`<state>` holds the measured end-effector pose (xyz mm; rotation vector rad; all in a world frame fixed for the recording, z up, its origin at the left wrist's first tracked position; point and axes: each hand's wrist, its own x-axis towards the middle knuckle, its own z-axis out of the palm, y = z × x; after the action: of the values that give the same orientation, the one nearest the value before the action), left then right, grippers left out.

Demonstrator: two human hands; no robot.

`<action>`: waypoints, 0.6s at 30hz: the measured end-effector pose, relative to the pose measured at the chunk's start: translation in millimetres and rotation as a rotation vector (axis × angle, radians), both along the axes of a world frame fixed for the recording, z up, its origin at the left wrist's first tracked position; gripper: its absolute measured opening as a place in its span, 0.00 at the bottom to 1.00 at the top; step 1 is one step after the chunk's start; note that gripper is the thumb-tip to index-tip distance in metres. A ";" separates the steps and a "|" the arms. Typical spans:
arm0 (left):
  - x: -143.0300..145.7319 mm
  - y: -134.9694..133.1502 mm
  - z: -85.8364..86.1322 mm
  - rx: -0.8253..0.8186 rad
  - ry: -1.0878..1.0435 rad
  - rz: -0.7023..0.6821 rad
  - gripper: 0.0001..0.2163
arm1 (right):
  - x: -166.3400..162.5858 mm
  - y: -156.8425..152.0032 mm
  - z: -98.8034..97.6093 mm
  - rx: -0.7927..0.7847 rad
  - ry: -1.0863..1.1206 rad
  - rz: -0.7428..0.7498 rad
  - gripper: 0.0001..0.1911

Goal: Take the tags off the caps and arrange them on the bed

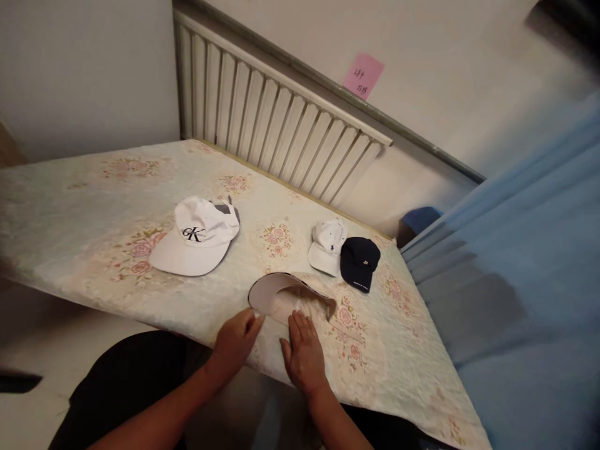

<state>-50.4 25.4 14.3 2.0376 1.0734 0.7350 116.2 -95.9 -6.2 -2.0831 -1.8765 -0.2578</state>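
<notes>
A beige cap [281,295] lies upside down near the table's front edge, its brim pointing left. My left hand [237,340] is at the brim's near edge, fingers together and touching it. My right hand [304,353] lies flat, fingers stretched out, pressing on the cap's crown. Further back a white cap with a CK logo [197,236] rests on the floral tablecloth [94,212]. A small white cap [327,245] and a navy cap [360,261] sit side by side to the right.
A white radiator [276,119] runs along the wall behind the table, with a pink note [362,75] stuck above it. A blue curtain [525,275] hangs at the right. A blue object [418,220] sits by the table's far right corner.
</notes>
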 end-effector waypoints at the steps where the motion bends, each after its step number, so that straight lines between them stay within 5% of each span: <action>1: 2.9 -6.4 -1.9 0.053 -0.006 -0.109 0.16 | 0.4 0.0 -0.4 -0.002 -0.001 0.002 0.27; 4: 16.5 -21.1 -2.4 0.181 -0.019 -0.384 0.13 | 1.6 -0.3 -0.6 -0.011 -0.009 0.025 0.27; 7: 32.7 -23.5 1.8 0.269 -0.125 -0.501 0.11 | 1.2 -0.1 2.0 -0.017 0.001 0.036 0.27; 11: 55.0 -11.6 -2.9 0.337 -0.227 -0.527 0.13 | -1.6 1.6 7.3 -0.042 0.049 0.014 0.28; 18: 86.6 4.3 -21.3 0.333 -0.075 -0.465 0.14 | -2.2 2.5 8.5 0.002 0.076 0.011 0.29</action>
<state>36.2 29.8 -7.0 2.3966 0.4204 0.7698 114.0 -93.4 2.3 -2.0512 -1.8422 -0.1747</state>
